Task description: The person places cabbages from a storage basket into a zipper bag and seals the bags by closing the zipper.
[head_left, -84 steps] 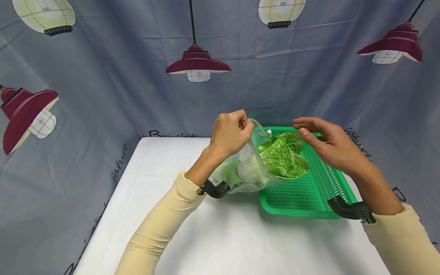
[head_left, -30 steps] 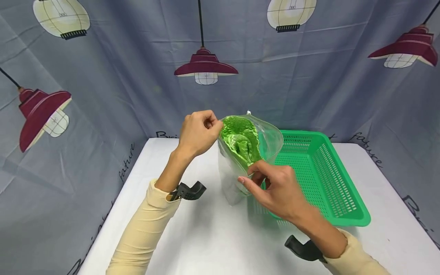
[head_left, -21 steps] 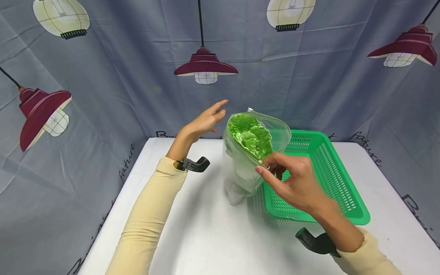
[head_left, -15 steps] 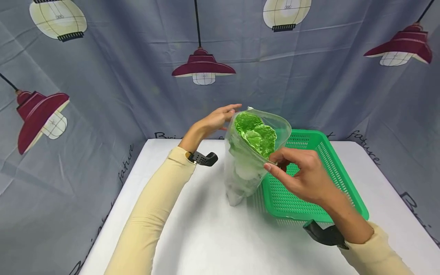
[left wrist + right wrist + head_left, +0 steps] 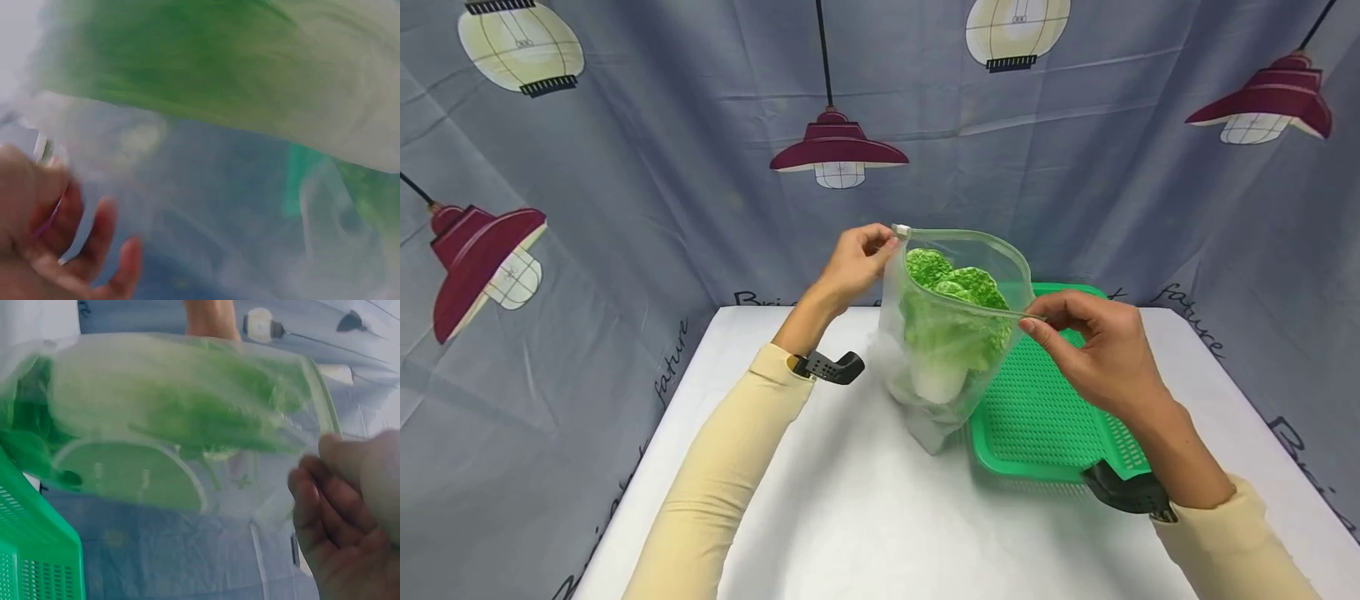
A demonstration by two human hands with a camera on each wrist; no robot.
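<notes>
A clear zip bag [image 5: 898, 350] stands upright over the table with its mouth spread wide. Inside it is a head of crinkled green leaves with a white base, like napa cabbage [image 5: 962, 287]. My left hand [image 5: 856, 260] pinches the mouth's left corner beside a white slider [image 5: 901, 230]. With thumb and fingertips, my right hand [image 5: 1101, 346] holds the right end of the zip edge. In the left wrist view the fingers [image 5: 103, 228] are blurred next to the bag; the right wrist view shows the pinch at the bag's edge more clearly.
A green plastic basket [image 5: 1037, 467] sits right of the bag, partly behind it and below my right hand. The white table [image 5: 880, 533] ends at the back against a grey curtain [image 5: 700, 167] printed with lamps.
The cabbage, earlier sticking out toward the basket, now sits inside the upright bag. My left hand let go, opened, then took the left corner; my right hand drew the other end rightward.
</notes>
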